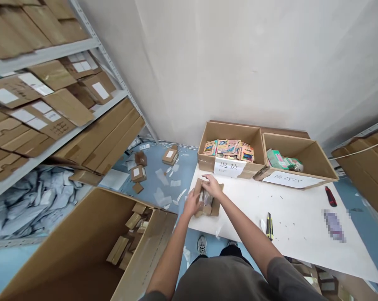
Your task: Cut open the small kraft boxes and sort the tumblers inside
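A small opened cardboard parcel [214,205] lies near the left edge of the white table [302,217]. My left hand [191,205] presses against its left side, fingers curled on the flap. My right hand [211,187] rests on top of it, fingers bent down into the opening, where something in clear wrapping shows. What the fingers grip inside is hidden.
Behind the parcel stand two open cartons: one [231,131] with colourful packs, one [317,161] with green packs. A yellow-black utility knife [269,225] and a red cutter [330,196] lie on the table. A big carton [82,246] of small boxes sits on the floor at left, beside metal shelving [50,50].
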A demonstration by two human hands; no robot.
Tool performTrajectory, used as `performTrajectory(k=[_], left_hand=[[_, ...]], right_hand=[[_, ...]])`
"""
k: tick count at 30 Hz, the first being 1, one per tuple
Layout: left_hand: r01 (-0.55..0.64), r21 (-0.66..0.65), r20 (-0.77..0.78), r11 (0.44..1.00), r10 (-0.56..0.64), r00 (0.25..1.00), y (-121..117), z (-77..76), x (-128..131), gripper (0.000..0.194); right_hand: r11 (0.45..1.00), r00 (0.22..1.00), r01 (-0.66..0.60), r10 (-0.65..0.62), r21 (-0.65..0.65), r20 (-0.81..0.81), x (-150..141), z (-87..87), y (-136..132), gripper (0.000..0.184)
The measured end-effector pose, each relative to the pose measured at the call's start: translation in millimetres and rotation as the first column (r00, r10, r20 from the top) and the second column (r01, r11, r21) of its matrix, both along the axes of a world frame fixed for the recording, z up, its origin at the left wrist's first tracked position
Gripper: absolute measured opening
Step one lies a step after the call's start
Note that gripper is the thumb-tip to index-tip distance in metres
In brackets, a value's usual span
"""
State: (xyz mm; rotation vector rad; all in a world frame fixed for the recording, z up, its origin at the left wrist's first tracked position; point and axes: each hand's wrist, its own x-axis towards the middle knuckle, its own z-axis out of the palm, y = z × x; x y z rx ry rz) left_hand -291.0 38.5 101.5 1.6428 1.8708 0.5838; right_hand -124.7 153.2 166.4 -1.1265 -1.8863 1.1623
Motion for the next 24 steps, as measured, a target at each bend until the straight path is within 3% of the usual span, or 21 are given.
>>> performTrajectory(k=[2, 4, 6, 8, 12, 14, 16, 18, 22, 24], left_hand=[[0.03, -0.087, 0.015, 0.996, -0.029, 0.999, -24.5, -15.4, -1.0, 0.043], [0.023, -0.135, 0.019, 0.991, -0.02, 1.0, -38.7, -24.9, -1.0, 0.042], [0.037, -0.146, -0.015, 0.989, -0.04, 0.999, -44.6, -29.7, -1.5, 0.051], [0.096, -0.157, -0.048, 0.983, -0.104, 0.993, -46.5, -31.8, -2.2, 0.069], [0.182, -0.219, 0.015, 0.958, -0.183, 0.983, -52.2, -34.4, -5.7, 0.091], [0.203, -0.232, 0.035, 0.951, -0.201, 0.979, -57.0, -36.2, -8.1, 0.101], [0.225, -0.225, 0.017, 0.948, -0.227, 0.974, -61.6, -38.7, -9.4, 0.105], [0.241, -0.206, -0.018, 0.948, -0.25, 0.968, -65.2, -42.2, -8.4, 0.093], [0.229, -0.151, -0.052, 0.962, -0.239, 0.97, -70.7, -50.8, -1.2, 0.035], [0.219, -0.121, -0.007, 0.968, -0.221, 0.975, -73.2, -53.9, 2.3, 0.018]], right_hand=[[1.0, 0.986, 0.001, 0.004, -0.027, 0.168, -7.4, -31.0, -27.7, 0.037], [0.993, 0.945, 0.101, -0.076, -0.064, 0.317, 2.4, -60.6, -53.9, 0.032], [0.981, 0.914, 0.18, -0.14, -0.071, 0.382, 20.8, -85.1, -76.5, 0.036], [0.98, 0.905, 0.183, -0.136, -0.079, 0.404, 38.7, -101.8, -93.3, 0.044], [0.983, 0.904, 0.097, -0.02, -0.158, 0.427, 57.1, -112.4, -109.7, 0.063], [0.977, 0.91, 0.073, 0.017, -0.2, 0.413, 60.2, -111.8, -114.6, 0.061], [0.966, 0.918, 0.125, -0.027, -0.224, 0.397, 63.3, -111.4, -122.5, 0.052], [0.956, 0.917, 0.184, -0.083, -0.229, 0.389, 67.6, -113.2, -134.8, 0.052], [0.973, 0.915, 0.16, -0.082, -0.167, 0.395, 75.2, -123.6, -164.1, 0.074], [0.969, 0.909, 0.205, -0.136, -0.136, 0.395, 75.5, -129.4, -173.6, 0.065]])
